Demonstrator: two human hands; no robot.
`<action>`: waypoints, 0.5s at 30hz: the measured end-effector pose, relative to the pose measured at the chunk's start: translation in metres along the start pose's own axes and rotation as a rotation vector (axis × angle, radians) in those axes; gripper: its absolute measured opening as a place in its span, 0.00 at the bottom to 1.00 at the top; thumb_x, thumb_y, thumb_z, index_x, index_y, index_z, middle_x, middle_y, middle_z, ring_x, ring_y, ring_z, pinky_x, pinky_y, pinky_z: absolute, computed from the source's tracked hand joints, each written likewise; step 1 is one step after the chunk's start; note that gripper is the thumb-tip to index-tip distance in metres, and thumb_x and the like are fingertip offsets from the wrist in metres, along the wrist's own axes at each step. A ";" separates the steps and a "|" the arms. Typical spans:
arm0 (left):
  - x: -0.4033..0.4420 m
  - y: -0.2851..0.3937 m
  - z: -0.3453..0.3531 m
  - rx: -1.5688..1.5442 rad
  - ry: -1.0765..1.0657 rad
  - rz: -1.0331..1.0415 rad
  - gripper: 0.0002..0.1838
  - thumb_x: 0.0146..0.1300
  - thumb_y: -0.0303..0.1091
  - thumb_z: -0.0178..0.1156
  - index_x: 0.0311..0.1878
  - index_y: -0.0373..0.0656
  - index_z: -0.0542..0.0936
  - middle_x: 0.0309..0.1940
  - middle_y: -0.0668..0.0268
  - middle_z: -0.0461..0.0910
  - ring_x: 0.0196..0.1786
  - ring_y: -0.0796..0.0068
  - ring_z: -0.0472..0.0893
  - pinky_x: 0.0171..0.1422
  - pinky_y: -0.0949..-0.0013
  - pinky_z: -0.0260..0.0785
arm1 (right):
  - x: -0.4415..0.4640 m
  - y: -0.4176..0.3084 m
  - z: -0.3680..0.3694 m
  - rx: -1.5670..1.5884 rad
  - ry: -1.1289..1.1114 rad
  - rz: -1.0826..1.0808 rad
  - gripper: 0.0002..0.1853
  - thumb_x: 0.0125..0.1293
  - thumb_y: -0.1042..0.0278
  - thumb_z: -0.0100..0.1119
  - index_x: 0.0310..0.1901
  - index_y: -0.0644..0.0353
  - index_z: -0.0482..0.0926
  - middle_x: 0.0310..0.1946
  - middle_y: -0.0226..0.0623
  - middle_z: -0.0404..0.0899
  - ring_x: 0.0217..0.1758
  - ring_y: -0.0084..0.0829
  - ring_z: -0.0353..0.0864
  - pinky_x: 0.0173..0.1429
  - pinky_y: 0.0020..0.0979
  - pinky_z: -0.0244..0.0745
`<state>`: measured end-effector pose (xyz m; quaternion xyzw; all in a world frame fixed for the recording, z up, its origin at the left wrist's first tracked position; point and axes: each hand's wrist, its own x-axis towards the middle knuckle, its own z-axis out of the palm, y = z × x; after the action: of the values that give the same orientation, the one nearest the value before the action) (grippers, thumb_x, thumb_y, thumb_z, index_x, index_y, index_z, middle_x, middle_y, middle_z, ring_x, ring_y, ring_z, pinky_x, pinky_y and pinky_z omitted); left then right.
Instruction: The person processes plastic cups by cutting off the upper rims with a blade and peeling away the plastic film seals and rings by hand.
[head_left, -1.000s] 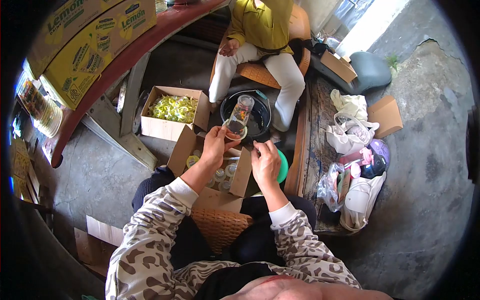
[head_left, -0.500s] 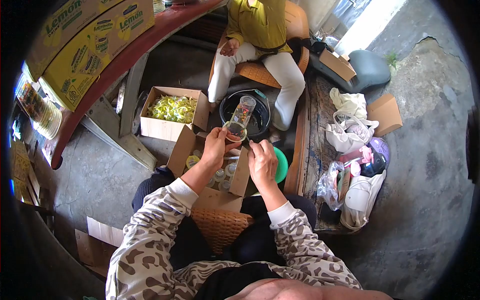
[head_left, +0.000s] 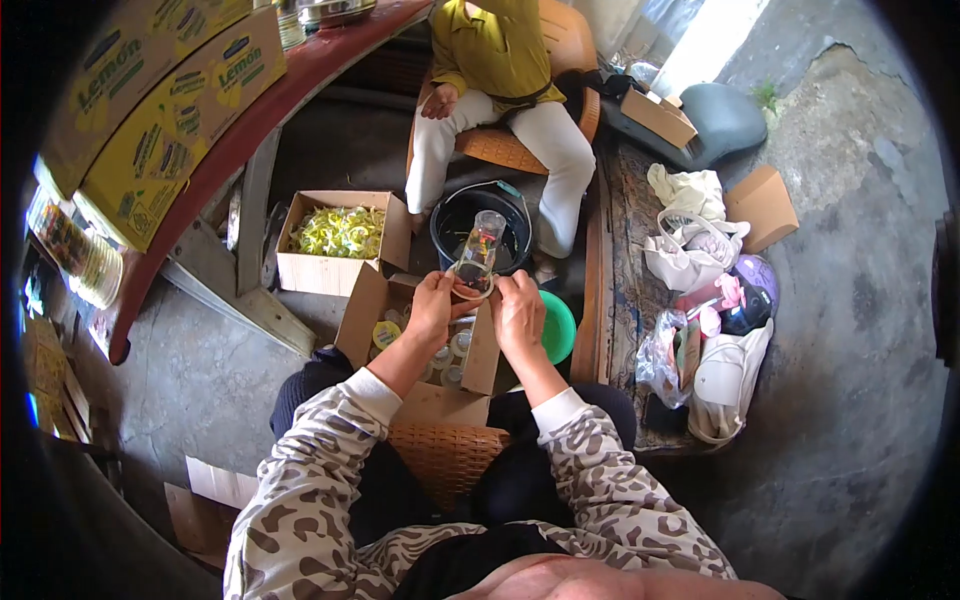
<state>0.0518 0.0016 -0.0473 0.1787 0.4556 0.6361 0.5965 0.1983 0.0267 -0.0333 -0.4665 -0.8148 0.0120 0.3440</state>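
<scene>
A clear drinking glass [head_left: 482, 243] with small red and orange print is held out in front of me, its wide rim tilted toward me. My left hand [head_left: 433, 312] is closed on the rim end from the left. The fingers of my right hand [head_left: 519, 315] are pinched at the right side of the same rim; whether anything small is between them is hidden. Just below my hands, an open cardboard box [head_left: 365, 318] contains several clear glasses, and a yellow round label [head_left: 386, 334] shows among them.
A black bucket [head_left: 440, 235] stands beyond the glass, with a seated person [head_left: 500, 70] behind it. Left of it is a carton of yellow-green strips [head_left: 340, 232]. A green basin [head_left: 557, 328] lies right of my hands. Bags [head_left: 690, 255] rest on the bench; lemon-drink cartons [head_left: 185, 130] stand upper left.
My right hand has moved left, in against the glass's rim. The glass is still in my left hand, and the whole view has shifted slightly.
</scene>
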 end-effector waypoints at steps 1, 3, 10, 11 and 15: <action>0.000 0.001 0.000 -0.004 -0.015 -0.005 0.13 0.81 0.36 0.43 0.46 0.34 0.69 0.36 0.55 0.80 0.39 0.63 0.85 0.47 0.63 0.86 | 0.001 0.003 0.001 0.075 0.002 0.054 0.10 0.54 0.77 0.66 0.40 0.62 0.83 0.35 0.42 0.75 0.42 0.45 0.79 0.45 0.44 0.75; 0.001 0.006 -0.002 0.004 -0.022 -0.002 0.13 0.81 0.36 0.43 0.45 0.35 0.70 0.36 0.56 0.80 0.39 0.63 0.85 0.47 0.63 0.86 | 0.002 0.007 -0.002 0.138 0.023 0.098 0.09 0.54 0.78 0.65 0.39 0.61 0.83 0.34 0.41 0.76 0.42 0.45 0.79 0.46 0.44 0.75; 0.004 0.019 -0.010 0.038 -0.053 0.032 0.13 0.81 0.38 0.44 0.45 0.39 0.73 0.37 0.61 0.80 0.40 0.70 0.84 0.50 0.63 0.85 | 0.000 0.002 -0.021 0.220 0.117 0.133 0.08 0.54 0.79 0.64 0.37 0.60 0.84 0.32 0.38 0.77 0.40 0.41 0.81 0.43 0.42 0.77; 0.003 0.020 -0.010 0.053 -0.058 0.032 0.13 0.81 0.38 0.44 0.45 0.39 0.73 0.37 0.61 0.80 0.40 0.70 0.84 0.50 0.63 0.85 | 0.001 0.000 -0.024 0.217 0.114 0.111 0.08 0.54 0.79 0.65 0.37 0.59 0.84 0.32 0.37 0.77 0.40 0.41 0.81 0.43 0.41 0.77; 0.004 0.023 -0.013 0.062 -0.062 0.038 0.14 0.80 0.41 0.46 0.44 0.40 0.73 0.36 0.62 0.80 0.37 0.71 0.83 0.44 0.67 0.85 | 0.003 -0.001 -0.030 0.211 0.144 0.030 0.09 0.54 0.79 0.65 0.37 0.58 0.84 0.32 0.36 0.77 0.39 0.40 0.80 0.42 0.40 0.77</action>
<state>0.0271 0.0028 -0.0374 0.2251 0.4530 0.6271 0.5923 0.2139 0.0196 -0.0085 -0.4396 -0.7751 0.0692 0.4486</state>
